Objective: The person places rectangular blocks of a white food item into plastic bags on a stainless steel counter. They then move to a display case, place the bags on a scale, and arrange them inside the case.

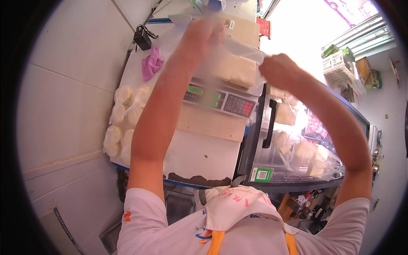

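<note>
A clear plastic bag with pale cream blocks (pixel 244 71) in it lies on the pan of a digital scale (pixel 220 100), whose green displays are lit. My right hand (pixel 279 70) grips the bag's right edge, fingers closed on the film. Blurred by motion, my left hand (pixel 207 33) is above the scale's far left side, near the bag's far edge; what its fingers hold cannot be made out. A hazy streak, perhaps plastic film, crosses the view below the left hand and partly hides the scale.
Bagged pale rounds (pixel 119 105) line the table's left side, with a purple cloth (pixel 152 63) and a black power adapter (pixel 142 40) farther back. A wooden board (pixel 212 122) lies before the scale. At right, a glass-topped case (pixel 267 165) bears more bagged blocks (pixel 302 153).
</note>
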Motion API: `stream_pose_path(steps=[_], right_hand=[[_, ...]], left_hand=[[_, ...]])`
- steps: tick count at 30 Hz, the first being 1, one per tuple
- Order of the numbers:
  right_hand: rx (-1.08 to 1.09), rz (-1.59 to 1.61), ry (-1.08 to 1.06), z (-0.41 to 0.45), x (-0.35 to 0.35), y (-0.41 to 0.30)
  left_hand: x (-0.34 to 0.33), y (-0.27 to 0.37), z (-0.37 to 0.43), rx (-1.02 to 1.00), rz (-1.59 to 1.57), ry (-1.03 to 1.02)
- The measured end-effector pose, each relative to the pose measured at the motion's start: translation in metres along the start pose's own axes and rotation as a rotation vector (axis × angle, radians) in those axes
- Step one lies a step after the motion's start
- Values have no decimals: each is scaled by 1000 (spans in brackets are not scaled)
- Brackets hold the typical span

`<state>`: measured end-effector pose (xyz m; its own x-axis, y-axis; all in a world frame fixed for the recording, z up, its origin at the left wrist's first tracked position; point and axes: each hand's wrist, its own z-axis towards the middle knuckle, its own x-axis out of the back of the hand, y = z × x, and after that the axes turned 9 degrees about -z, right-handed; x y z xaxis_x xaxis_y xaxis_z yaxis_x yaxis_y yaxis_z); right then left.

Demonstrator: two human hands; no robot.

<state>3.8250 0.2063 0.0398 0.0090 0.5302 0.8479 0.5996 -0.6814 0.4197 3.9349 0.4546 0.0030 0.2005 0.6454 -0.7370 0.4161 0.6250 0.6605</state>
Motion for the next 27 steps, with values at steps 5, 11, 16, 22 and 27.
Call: stream_pose_path(steps=[5, 11, 16, 22, 27], right_hand=[[-138, 83, 6, -21, 39, 39], [132, -26, 412, -48, 18, 38], [-454, 410, 905, -89, 3, 15], [-912, 1025, 917, -124, -50, -11], [-975, 1127, 832, -134, -58, -26]], left_hand=[[-28, 1, -3, -105, 175, 140], [-21, 16, -24, -113, 728, 127], [-31, 15, -41, -325, 973, 295], [-26, 30, -62, -433, 915, 326], [-30, 28, -69, -468, 895, 303]])
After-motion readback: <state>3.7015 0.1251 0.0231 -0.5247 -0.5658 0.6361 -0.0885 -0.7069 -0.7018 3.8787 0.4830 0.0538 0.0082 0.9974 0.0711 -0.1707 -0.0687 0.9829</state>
